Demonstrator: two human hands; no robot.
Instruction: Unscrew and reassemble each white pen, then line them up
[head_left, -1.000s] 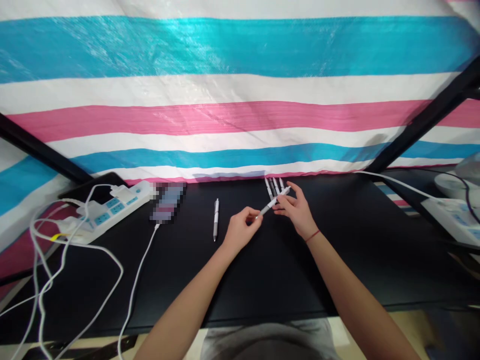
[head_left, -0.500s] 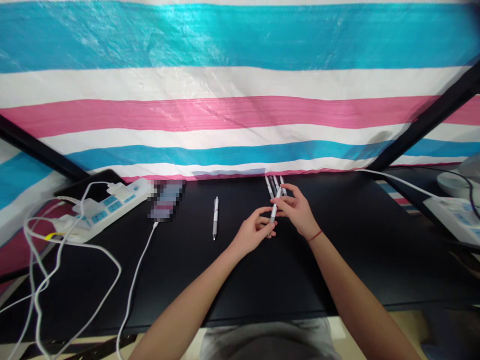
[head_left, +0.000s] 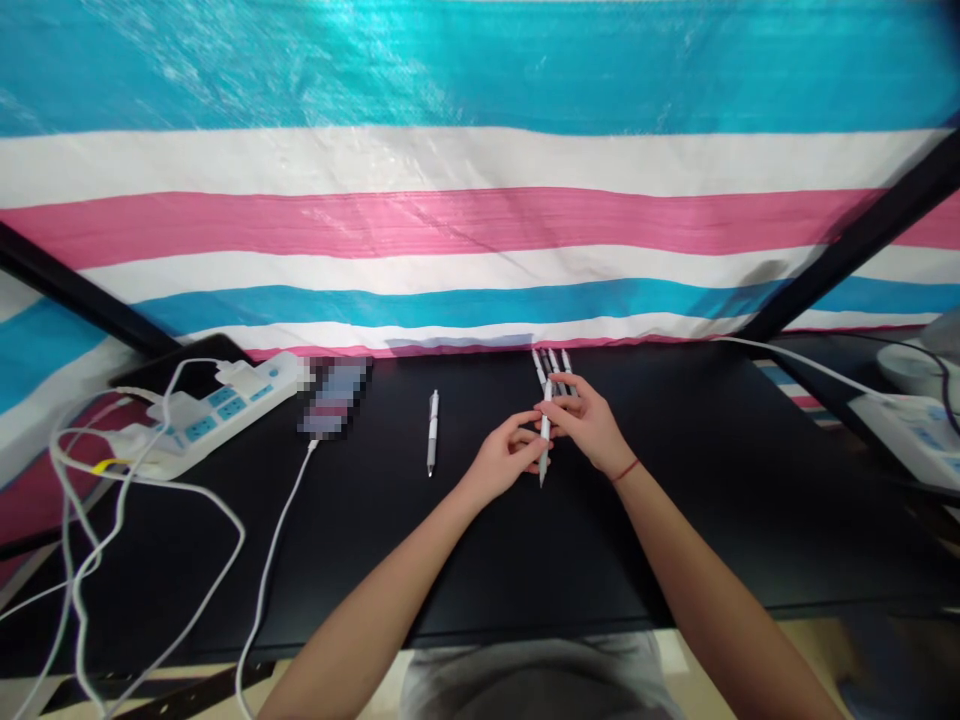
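- Now: left hand (head_left: 504,460) and right hand (head_left: 589,420) meet over the worktop (head_left: 750,560), both on one white pen (head_left: 544,432), working it between them; no hand is off it.
- Held pen: lies lengthwise away from the person, tip end toward the body, clear of the worktop or only just above it, cannot tell which.
- Left hand: fingers curled, fingertips (head_left: 529,440) pressed to the lower barrel, thumb hidden behind the fingers.
- Right hand: fingers (head_left: 555,408) stretched across the upper barrel from the right, loosely pinching it, red string (head_left: 625,470) on the wrist.
- Just past the fingertips: row of pens (head_left: 551,365) lying side by side at the far edge of the worktop, tips toward the person, exact count unclear.
- Left of the hands, well apart: lone pen (head_left: 433,432), lying flat.
- Further left: pixelated phone (head_left: 334,398) with white cable (head_left: 277,560), and power strip (head_left: 225,410) with plugs in it.
- Far right: second power strip (head_left: 907,435).
- Behind the worktop: striped tarp (head_left: 450,220) in blue, white and pink.
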